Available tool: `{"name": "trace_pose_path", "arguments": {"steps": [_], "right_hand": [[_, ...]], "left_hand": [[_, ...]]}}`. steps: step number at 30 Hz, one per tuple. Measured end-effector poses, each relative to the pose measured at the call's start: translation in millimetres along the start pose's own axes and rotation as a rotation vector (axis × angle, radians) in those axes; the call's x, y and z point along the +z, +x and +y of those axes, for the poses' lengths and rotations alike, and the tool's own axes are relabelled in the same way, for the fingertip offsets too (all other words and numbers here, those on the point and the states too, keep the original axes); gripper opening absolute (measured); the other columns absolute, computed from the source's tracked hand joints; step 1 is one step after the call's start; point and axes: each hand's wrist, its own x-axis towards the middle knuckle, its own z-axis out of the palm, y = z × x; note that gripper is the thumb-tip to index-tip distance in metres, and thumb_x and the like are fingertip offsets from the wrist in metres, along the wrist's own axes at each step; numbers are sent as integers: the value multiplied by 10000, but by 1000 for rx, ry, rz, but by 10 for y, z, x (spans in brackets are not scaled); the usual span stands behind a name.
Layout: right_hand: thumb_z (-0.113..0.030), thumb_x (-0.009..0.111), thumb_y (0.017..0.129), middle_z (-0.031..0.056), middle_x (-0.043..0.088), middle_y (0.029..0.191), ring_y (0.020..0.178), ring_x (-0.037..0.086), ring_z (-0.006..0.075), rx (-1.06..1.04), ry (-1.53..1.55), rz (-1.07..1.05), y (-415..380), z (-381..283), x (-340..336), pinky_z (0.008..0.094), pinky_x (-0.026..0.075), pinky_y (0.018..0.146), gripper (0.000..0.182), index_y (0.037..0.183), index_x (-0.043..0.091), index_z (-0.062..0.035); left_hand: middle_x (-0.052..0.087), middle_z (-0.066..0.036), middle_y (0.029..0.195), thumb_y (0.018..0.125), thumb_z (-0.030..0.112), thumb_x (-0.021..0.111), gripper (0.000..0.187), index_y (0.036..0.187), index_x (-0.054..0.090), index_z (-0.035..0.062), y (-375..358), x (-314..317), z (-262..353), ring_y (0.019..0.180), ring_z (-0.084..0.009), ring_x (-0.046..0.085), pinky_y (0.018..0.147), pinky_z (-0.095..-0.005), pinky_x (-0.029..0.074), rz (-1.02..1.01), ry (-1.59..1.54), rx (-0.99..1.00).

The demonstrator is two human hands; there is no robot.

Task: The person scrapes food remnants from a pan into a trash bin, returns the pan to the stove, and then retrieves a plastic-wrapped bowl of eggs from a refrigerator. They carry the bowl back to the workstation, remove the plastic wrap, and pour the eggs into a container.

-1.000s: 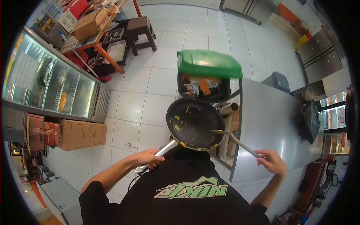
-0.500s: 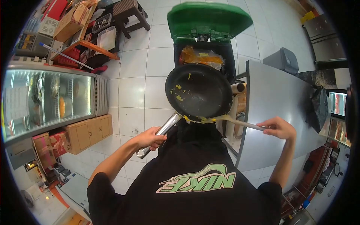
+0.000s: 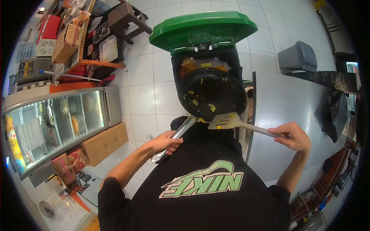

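Note:
My left hand (image 3: pixel 166 143) is closed around the silver handle of a black frying pan (image 3: pixel 212 90). Yellow food scraps (image 3: pixel 194 102) cling to the pan's inside. The pan is over the front of an open trash bin (image 3: pixel 177 73) with a green lid (image 3: pixel 204 30), hiding part of its opening. Between the fingers of my right hand (image 3: pixel 291 136) is the handle of a slotted spatula (image 3: pixel 227 121). Its pale blade lies at the pan's near edge and carries bits of yellow food. A plastic bag (image 3: pixel 192 66) shows inside the bin behind the pan.
A metal table (image 3: pixel 281 111) stands close on the right, with a black plastic bag (image 3: pixel 334 115) on its far side. A grey bin (image 3: pixel 297 57) is beyond it. To the left are a lit display fridge (image 3: pixel 58 119), cardboard boxes (image 3: pixel 106 144) and a brown stool (image 3: pixel 127 21).
The spatula's blade has turned to show its flat face and slots at the pan's near edge. The pan appears slightly further right and lower, and more scraps show in it.

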Motion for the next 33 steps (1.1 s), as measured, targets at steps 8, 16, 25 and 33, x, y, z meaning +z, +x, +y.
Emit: {"name": "trace_pose_path", "arguments": {"steps": [8,16,25,33], "right_hand": [[-43,644,604,91,478,583,531,470,262,-182,-181,78,514,-265,50,339,350,494,427,1011,590,-163],[-20,639,580,89,462,568,513,454,259,5,-296,249,135,-485,-46,354,340,485,409,966,613,-152],[9,571,648,116,490,541,459,468,255,90,-14,372,276,-642,200,314,367,467,385,1026,562,-57],[-82,473,731,240,574,779,734,578,345,-16,-67,326,1842,-431,823,397,458,695,282,982,552,20]], "left_hand": [[276,67,557,821,141,507,180,789,333,106,102,-15,418,416,-5,248,325,-148,219,13,-82,4],[280,60,554,834,72,447,175,755,294,99,92,-238,709,421,0,254,329,-137,220,-21,-220,-16],[295,55,568,840,74,438,151,770,305,86,-2,-349,779,424,1,261,328,-137,216,-14,-166,-28],[308,58,564,824,133,486,166,762,338,89,-110,-331,573,435,-27,292,363,-175,267,-30,206,34]]}}
